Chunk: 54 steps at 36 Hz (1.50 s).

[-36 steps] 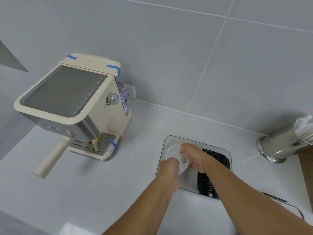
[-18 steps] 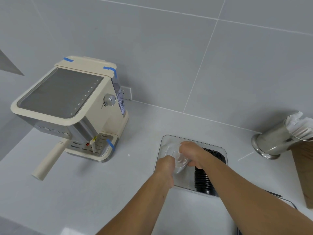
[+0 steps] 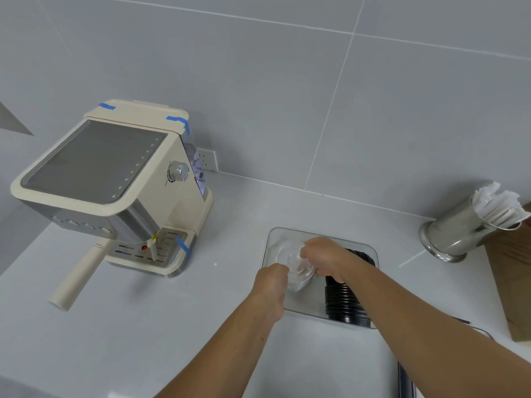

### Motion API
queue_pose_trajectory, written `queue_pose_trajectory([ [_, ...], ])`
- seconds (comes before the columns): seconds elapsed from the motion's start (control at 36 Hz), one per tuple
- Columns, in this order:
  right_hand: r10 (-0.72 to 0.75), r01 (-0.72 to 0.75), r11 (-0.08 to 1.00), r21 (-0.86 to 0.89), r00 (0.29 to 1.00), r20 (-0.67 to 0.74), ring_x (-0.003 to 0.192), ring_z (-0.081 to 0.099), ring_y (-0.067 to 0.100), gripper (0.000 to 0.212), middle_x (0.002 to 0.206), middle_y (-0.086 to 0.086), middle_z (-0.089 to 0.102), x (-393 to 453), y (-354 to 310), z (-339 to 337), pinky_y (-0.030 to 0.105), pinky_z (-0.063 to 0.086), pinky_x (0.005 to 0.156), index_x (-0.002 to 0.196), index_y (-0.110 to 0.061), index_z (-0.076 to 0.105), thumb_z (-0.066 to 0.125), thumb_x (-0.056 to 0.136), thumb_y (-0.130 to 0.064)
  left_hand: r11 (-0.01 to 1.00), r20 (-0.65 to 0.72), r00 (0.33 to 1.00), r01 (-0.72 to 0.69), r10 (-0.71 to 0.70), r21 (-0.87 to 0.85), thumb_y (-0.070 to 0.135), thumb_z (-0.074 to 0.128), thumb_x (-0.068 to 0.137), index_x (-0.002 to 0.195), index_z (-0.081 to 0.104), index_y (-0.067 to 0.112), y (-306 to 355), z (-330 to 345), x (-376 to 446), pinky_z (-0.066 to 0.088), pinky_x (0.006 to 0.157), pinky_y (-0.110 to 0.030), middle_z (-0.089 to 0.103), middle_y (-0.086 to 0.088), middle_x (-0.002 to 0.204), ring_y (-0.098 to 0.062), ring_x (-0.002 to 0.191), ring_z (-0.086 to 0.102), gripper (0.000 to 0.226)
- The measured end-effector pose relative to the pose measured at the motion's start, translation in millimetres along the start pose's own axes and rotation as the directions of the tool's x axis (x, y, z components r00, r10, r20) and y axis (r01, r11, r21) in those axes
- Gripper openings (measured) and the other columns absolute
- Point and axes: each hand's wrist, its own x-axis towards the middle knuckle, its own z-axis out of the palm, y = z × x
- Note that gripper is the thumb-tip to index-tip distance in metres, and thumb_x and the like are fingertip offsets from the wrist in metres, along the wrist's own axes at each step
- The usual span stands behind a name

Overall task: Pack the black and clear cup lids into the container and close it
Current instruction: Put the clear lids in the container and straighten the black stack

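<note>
A clear rectangular container (image 3: pixel 370 254) stands open on the grey counter, right of centre. A row of black cup lids (image 3: pixel 343 303) lies on edge along its right side. A stack of clear cup lids (image 3: pixel 297 267) is held over the container's left half. My right hand (image 3: pixel 323 258) grips the stack from the far side and my left hand (image 3: pixel 271 280) holds its near end. The lower part of the clear stack is hidden by my hands. The container's lid is not something I can make out.
A cream espresso machine (image 3: pixel 112 191) with a long handle stands at the left. A steel cup (image 3: pixel 457 234) of paper-wrapped items sits at the right, next to a brown cardboard box (image 3: pixel 514 282). A thin metal edge (image 3: pixel 405 377) shows at the bottom right.
Both hands have stayed on the clear lid stack and settled slightly lower into the container's left half. The view has shifted a little.
</note>
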Motion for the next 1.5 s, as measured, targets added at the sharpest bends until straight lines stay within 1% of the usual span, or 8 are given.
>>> queue_pose_trajectory([
  [0.17,-0.077,0.077,0.997,0.016,0.997,-0.017,0.062,0.025,0.018,0.029,0.067,-0.001,0.030,-17,1,-12,0.031,0.021,0.057,0.062,-0.021,0.034,0.050,0.082,-0.007,0.995,0.057,0.995,-0.089,0.087,0.036,0.012,0.058,0.093,0.101,0.058,0.008,-11,-18,-4,0.038,0.106,-0.035,0.052,-0.005,0.095,-0.022,0.094,0.050,0.009],
  [0.28,-0.127,0.127,0.991,0.029,0.992,-0.023,0.068,0.036,0.015,0.018,0.076,-0.001,0.041,-21,18,-27,0.030,0.029,0.064,0.066,-0.015,0.055,0.052,0.081,-0.006,0.982,0.092,0.985,-0.156,0.147,0.103,0.010,0.055,0.090,0.068,0.037,0.014,-14,-32,-13,0.034,0.084,-0.030,0.030,-0.003,0.072,-0.019,0.070,0.029,0.029],
  [0.39,-0.194,0.199,0.978,0.066,0.978,-0.077,0.118,0.054,0.014,0.043,0.129,-0.009,0.058,-28,42,-43,0.036,0.038,0.110,0.129,-0.021,0.061,0.061,0.086,-0.020,0.966,0.193,0.957,-0.238,0.216,0.098,0.011,0.056,0.089,0.085,0.043,0.016,-19,-38,-23,0.044,0.085,-0.028,0.041,-0.006,0.087,-0.021,0.084,0.038,0.014],
  [0.67,-0.288,0.337,0.934,0.120,0.907,-0.308,0.083,0.067,0.005,0.018,0.091,-0.017,0.074,-56,96,-77,0.022,0.052,0.081,0.093,-0.034,0.073,0.059,0.089,-0.024,0.897,0.313,0.909,-0.360,0.275,0.256,0.017,0.062,0.086,0.064,0.065,0.025,-29,-18,-29,0.053,0.086,-0.027,0.063,-0.002,0.083,-0.015,0.083,0.059,0.024],
  [0.75,-0.249,0.289,0.955,0.071,0.905,-0.346,0.101,0.065,0.006,0.027,0.105,-0.015,0.072,-58,111,-77,0.028,0.048,0.092,0.113,-0.029,0.070,0.058,0.089,-0.025,0.858,0.352,0.902,-0.376,0.252,0.351,0.022,0.060,0.079,0.074,0.057,0.021,-28,-3,-30,0.045,0.081,-0.028,0.052,-0.001,0.079,-0.015,0.078,0.051,0.006],
  [0.89,-0.221,0.252,0.968,0.020,0.883,-0.413,0.096,0.061,0.005,0.025,0.105,-0.014,0.067,-59,136,-70,0.024,0.043,0.085,0.111,-0.037,0.068,0.061,0.088,-0.030,0.790,0.349,0.913,-0.370,0.212,0.489,0.026,0.057,0.080,0.049,0.043,0.027,-31,26,-20,0.029,0.058,-0.025,0.039,0.012,0.055,-0.010,0.056,0.035,0.034],
  [1.11,-0.385,0.308,0.916,-0.256,0.853,-0.353,0.134,0.046,0.015,0.044,0.150,-0.002,0.044,-56,166,-44,0.019,0.029,0.108,0.134,-0.024,0.056,0.062,0.091,-0.021,0.717,0.366,0.919,-0.352,0.144,0.601,0.029,0.054,0.096,0.104,0.040,0.025,-33,59,-8,0.029,0.051,-0.014,0.039,0.018,0.077,0.006,0.064,0.038,0.017],
  [1.5,-0.508,0.356,0.824,-0.440,0.809,-0.296,0.147,0.019,0.011,0.057,0.156,-0.008,0.034,-49,178,-24,0.019,0.013,0.113,0.148,-0.024,0.037,0.053,0.095,-0.040,0.655,0.341,0.932,-0.334,0.123,0.678,0.033,0.077,0.078,0.091,0.073,0.005,-32,67,4,0.059,0.077,-0.032,0.072,-0.006,0.083,-0.017,0.077,0.069,0.031],
])
